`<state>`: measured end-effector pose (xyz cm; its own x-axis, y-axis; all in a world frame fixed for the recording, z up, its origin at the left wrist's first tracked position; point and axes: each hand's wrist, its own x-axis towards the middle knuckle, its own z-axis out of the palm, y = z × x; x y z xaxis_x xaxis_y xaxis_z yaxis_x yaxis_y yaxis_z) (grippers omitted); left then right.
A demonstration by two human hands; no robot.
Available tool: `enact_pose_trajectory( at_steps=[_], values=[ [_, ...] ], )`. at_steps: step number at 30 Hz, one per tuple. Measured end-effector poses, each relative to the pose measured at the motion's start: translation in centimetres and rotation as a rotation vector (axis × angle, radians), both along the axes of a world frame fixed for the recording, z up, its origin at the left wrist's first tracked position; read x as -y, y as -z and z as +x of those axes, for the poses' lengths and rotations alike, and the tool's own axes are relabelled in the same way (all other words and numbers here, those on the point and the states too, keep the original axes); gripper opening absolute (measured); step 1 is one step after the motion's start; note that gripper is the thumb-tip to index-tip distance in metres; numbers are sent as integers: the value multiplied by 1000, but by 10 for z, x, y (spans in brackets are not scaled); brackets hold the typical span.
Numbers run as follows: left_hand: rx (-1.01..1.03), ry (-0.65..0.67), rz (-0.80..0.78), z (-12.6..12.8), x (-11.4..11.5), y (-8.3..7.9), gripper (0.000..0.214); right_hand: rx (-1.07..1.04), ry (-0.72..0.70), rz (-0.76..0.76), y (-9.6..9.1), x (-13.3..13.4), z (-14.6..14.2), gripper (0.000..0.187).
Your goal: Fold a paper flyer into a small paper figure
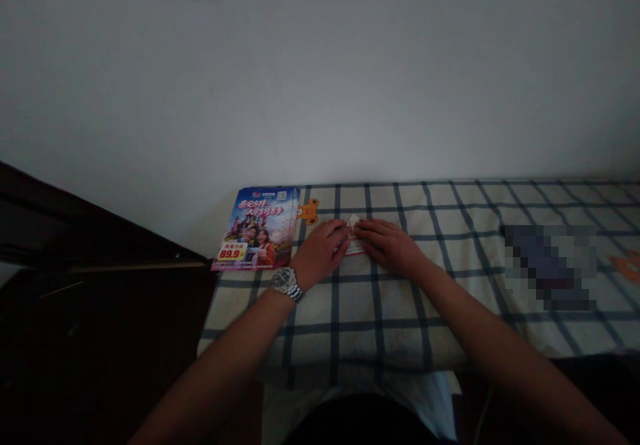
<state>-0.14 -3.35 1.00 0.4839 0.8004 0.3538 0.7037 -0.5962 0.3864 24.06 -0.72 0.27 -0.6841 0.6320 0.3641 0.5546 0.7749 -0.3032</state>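
Observation:
My left hand (320,253) and my right hand (385,245) meet on a checked bedsheet, their fingertips on a small folded white paper (354,235) with a red edge. The hands cover much of the paper, and only its raised tip and lower strip show. A steel wristwatch (287,281) sits on my left wrist. Just beyond my left hand lies a stack of glossy travel brochures (255,228), with an orange cartoon-shaped cutout (308,210) at its right edge.
The checked bedsheet (400,198) runs along a white wall (320,78). A pixelated, blurred patch (550,265) covers something on the sheet to the right. Dark wooden furniture (100,232) stands at the left, past the sheet's edge.

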Motion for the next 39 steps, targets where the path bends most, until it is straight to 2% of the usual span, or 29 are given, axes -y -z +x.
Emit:
enact_pose_trajectory(
  at_steps=[5,9,16,25,32,39],
  values=[
    [-115,-86,43,0,-4,-6,41,1,-35,1,1,-1,1,34],
    [-170,-95,41,0,-4,-6,42,8,-26,-17,2,1,1,34],
    [-161,-38,24,-9,-5,-8,37,7,25,-31,0,5,-1,34],
    [-177,-33,73,-16,-1,-16,31,10,20,-32,-1,4,0,37],
    [-148,60,39,-14,-1,-12,31,-4,-11,-20,2,2,3,46],
    [-161,96,-16,-13,0,-8,37,7,-12,-7,0,2,3,43]
  ],
)
